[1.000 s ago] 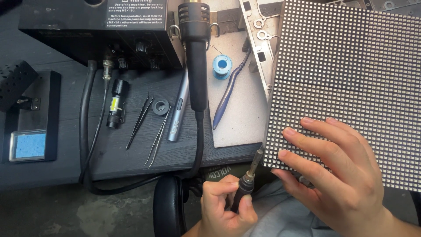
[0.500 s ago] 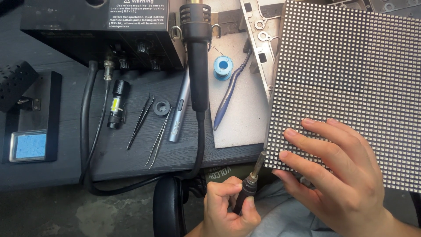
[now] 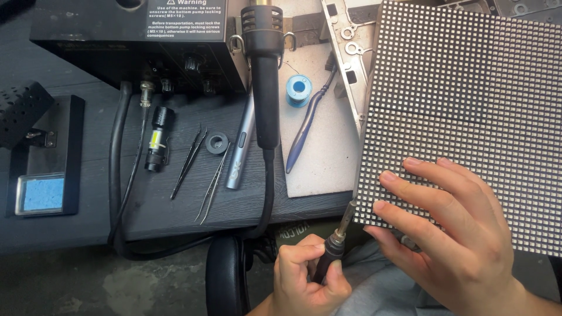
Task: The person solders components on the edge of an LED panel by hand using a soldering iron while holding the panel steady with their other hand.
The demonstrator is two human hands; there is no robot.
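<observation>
A: Nearest the desk's front edge, what is each hand doing?

B: Left hand [image 3: 307, 281] is closed round a soldering iron [image 3: 332, 248], tip at the near left corner of the LED panel [image 3: 468, 117]. Right hand [image 3: 462, 234] lies open, fingers spread flat on that corner, gripping nothing.

A: How would the panel handle?

B: Probably stiff, light, fragile-faced; best held by its edges.

A: Containers farther back?

B: At the left edge, a black tray [image 3: 73, 152] holds a blue sponge [image 3: 40, 194].
</observation>
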